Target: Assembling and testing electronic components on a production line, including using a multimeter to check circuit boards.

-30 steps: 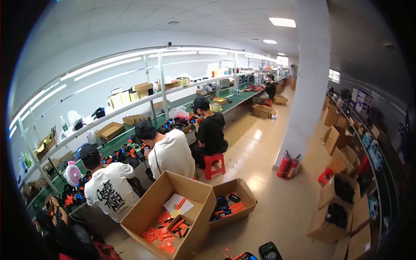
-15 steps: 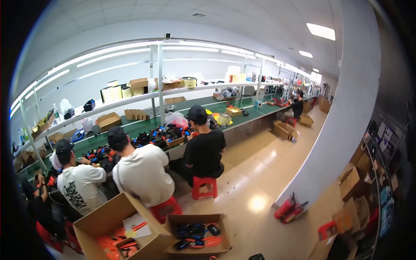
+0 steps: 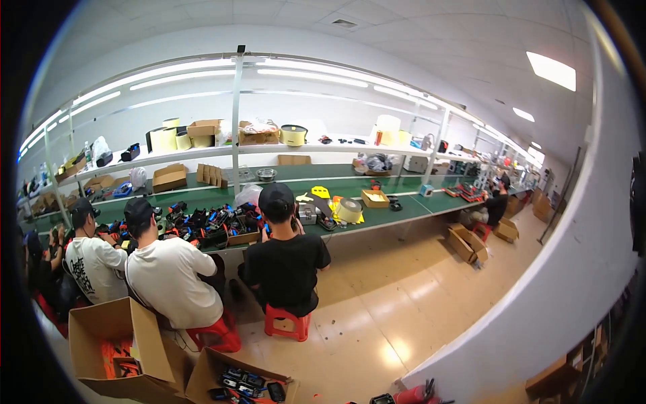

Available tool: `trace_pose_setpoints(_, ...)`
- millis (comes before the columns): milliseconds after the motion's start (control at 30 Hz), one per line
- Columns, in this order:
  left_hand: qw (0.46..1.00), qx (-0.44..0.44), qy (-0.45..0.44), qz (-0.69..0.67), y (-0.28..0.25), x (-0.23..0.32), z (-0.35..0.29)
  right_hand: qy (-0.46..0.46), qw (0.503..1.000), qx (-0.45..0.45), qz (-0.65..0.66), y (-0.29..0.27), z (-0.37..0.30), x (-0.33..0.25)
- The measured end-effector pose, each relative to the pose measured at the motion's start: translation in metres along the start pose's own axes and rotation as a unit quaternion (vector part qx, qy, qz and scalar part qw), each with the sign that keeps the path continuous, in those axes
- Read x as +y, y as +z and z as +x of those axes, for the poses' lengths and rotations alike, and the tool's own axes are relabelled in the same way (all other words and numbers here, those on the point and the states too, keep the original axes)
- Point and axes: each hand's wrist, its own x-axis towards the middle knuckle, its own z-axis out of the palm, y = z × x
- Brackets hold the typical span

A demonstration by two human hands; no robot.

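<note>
Neither of my hands shows in the head view, so what they hold is hidden. Low in front of me, a large open cardboard box (image 3: 151, 340) contains orange parts (image 3: 118, 357). Beside it a smaller cardboard box (image 3: 200, 377) holds several black and blue devices (image 3: 245, 384). A long green workbench (image 3: 414, 207) stretches beyond, with a heap of black, blue and red tool-like pieces (image 3: 195, 225) on it. Co-workers sit along it, among them a person in a black shirt (image 3: 286, 266) and a person in a white shirt (image 3: 171, 279).
Red stools (image 3: 286, 323) stand under the seated people. A broad pale pillar (image 3: 518, 323) rises at the right, with a red fire extinguisher (image 3: 417, 394) near its foot. Open cartons (image 3: 465, 244) lie on the floor by the bench. A white shelf (image 3: 208, 153) runs above it.
My view has turned right and moved nearer the bench. The boxes and seated people now sit further left, the extinguisher lower, and the right-hand shelving is mostly hidden behind the pillar.
</note>
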Motion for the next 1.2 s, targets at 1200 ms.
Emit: trace_pose_setpoints(1200,0.755,0.355,-0.275,-0.478,-0.361,-0.267,0.834,-0.153,0.965,-0.190,0.094,0.282,1.053,-0.118)
